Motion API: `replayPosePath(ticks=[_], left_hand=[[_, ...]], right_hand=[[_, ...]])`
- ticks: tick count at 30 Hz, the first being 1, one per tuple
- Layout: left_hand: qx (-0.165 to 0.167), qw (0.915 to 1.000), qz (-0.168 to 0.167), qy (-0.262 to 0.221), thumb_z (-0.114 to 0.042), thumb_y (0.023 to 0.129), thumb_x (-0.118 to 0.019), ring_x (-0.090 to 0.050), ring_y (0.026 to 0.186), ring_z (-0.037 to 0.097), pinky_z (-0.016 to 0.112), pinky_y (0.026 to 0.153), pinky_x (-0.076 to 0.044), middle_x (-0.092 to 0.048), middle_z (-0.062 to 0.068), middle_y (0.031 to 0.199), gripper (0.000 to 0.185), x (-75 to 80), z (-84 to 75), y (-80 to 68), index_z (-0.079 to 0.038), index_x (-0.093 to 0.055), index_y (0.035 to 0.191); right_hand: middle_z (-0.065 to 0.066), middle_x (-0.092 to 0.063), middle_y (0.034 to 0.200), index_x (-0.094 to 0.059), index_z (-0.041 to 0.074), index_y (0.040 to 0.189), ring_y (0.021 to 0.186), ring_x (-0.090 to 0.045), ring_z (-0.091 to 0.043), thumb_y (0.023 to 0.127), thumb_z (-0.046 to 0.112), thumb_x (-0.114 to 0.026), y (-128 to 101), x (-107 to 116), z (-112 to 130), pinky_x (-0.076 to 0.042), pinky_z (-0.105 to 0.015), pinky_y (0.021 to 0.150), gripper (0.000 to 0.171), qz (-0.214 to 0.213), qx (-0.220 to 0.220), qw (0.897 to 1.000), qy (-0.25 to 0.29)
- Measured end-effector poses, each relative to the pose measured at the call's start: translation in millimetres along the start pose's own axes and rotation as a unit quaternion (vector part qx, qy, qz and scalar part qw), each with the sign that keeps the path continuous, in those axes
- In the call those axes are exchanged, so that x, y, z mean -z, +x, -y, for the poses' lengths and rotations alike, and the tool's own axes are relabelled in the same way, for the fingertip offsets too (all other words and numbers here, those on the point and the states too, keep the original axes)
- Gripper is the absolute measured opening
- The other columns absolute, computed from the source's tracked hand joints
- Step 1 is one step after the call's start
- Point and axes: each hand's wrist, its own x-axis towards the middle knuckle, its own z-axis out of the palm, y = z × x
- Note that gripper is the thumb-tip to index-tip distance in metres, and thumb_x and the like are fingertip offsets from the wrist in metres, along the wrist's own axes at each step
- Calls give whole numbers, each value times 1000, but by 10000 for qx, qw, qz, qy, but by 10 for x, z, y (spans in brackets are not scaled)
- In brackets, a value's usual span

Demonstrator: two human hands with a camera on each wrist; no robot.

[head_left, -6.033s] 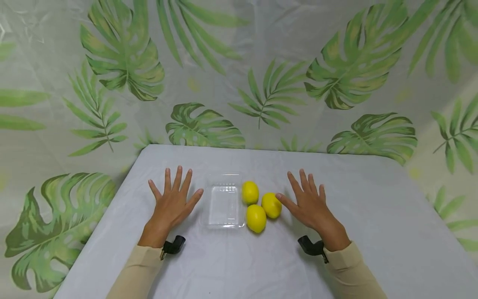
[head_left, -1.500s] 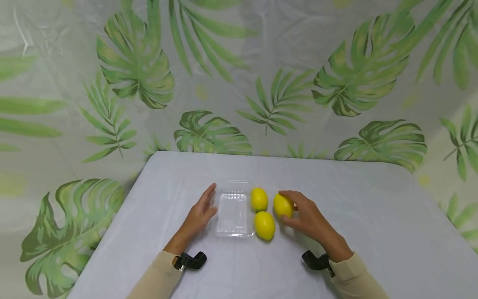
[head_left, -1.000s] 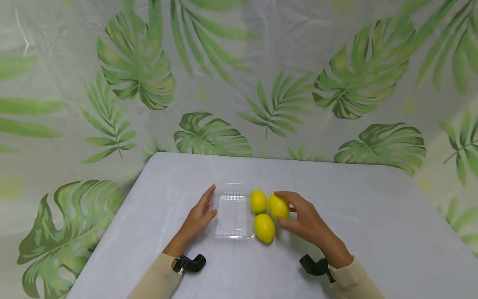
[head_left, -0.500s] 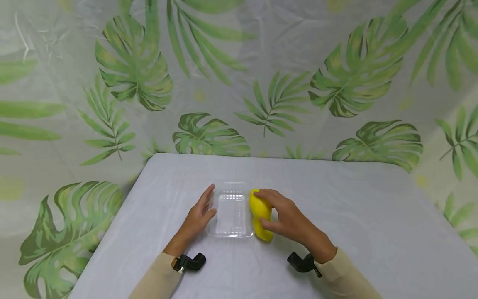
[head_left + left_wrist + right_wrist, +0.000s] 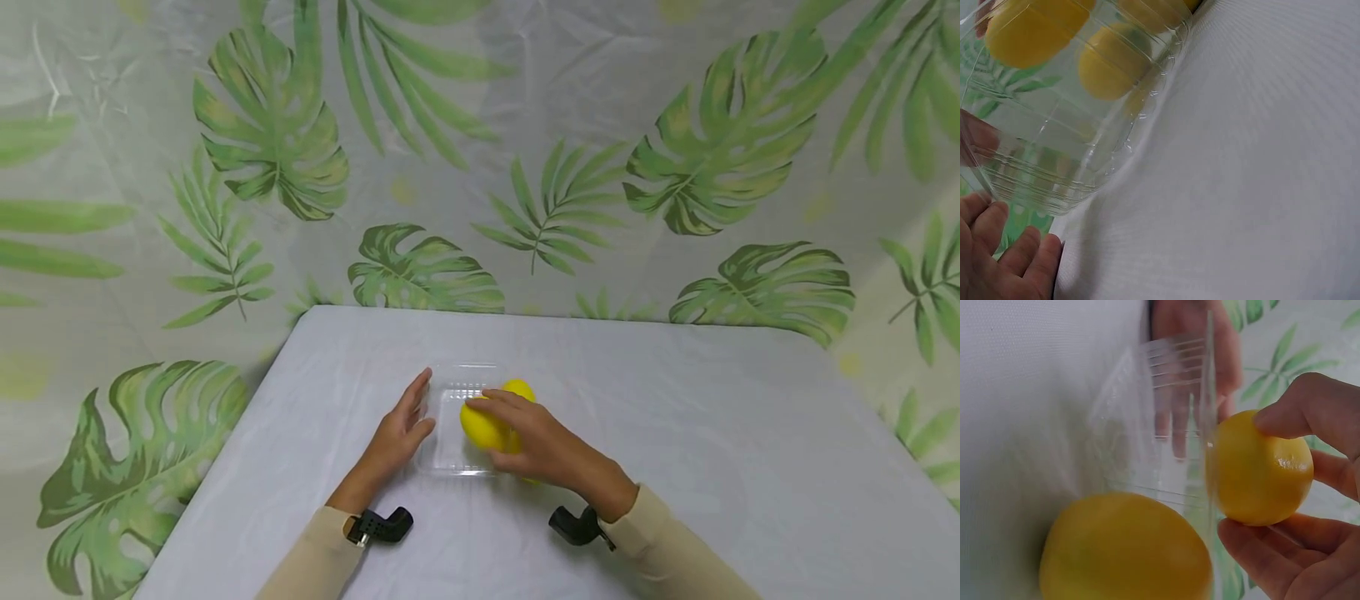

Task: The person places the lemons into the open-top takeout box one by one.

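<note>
Lemon [image 5: 483,427] number one is up off the bench [image 5: 712,433], pinched in the right hand [image 5: 543,446] just over the clear plastic tray [image 5: 450,454]. Right wrist view shows it best: thumb under the fruit, fingers [image 5: 1310,406] curled over the top, so a proper grip all the way round.

Using the tray as the landmark: the left hand [image 5: 393,437] sits against its left side, fingers straight and relaxed along the wall, thumb touching the rim, not gripping anything. From the left wrist view you can see those fingertips [image 5: 979,134] through the clear plastic, pressed to the outside.

Second lemon [image 5: 519,389] lies on the bench just beside the tray's right edge, toward the far corner, partly hidden behind the right hand. A third lemon [image 5: 1125,547] shows up big in the right wrist view, sitting on the bench right next to the tray wall, on the outside of it; in the head view the right hand covers nearly all of it.

Leaf-print curtain [image 5: 270,150] hangs behind the bench, well beyond the tray.
</note>
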Motion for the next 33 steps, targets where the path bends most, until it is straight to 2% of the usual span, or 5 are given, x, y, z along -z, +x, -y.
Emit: replayPosePath(ticks=[5, 12, 16, 27, 33], left_hand=[[16, 10000, 24, -6, 6, 94, -49, -23, 143, 35, 51, 111, -29, -18, 17, 158, 69, 0, 14, 9, -4, -18, 154], [-101, 9998, -160, 116, 4, 94, -51, -26, 143, 28, 47, 111, -31, -21, 7, 159, 70, -40, 319, 65, -12, -20, 155], [4, 9997, -157, 185, -1, 94, -52, -26, 143, 21, 41, 111, -32, -21, -2, 159, 71, -42, 393, 67, -17, -19, 155], [124, 9996, -181, 174, -1, 94, -51, -27, 143, 17, 39, 111, -32, -22, -7, 158, 74, -32, 398, 71, -27, -19, 155], [166, 9997, -152, 129, 3, 94, -50, -26, 143, 23, 45, 112, -30, -20, 1, 159, 72, -37, 283, 54, -19, -18, 155]], right_hand=[[-10, -50, 141, -54, 12, 138, 131, -45, -24, 82, 11, -70, 72, -62, -4, -44, -41, 103, 58, 339, 58, 9993, 120], [-15, -48, 142, -52, 10, 139, 131, -46, -28, 86, 13, -71, 154, -115, 28, -43, -40, 105, 57, 820, 252, 9962, -149], [-14, -45, 145, -49, 12, 143, 134, -43, -25, 88, 13, -70, 190, -131, 28, -41, -36, 107, 59, 1250, 204, 9916, -254], [-17, -45, 145, -48, 10, 143, 134, -43, -27, 89, 13, -68, 270, -122, -3, -40, -38, 108, 58, 1742, 409, 9835, -273], [-13, -44, 147, -46, 14, 145, 135, -42, -23, 91, 17, -67, 304, -125, -18, -38, -36, 109, 57, 2052, 240, 9783, -123]])
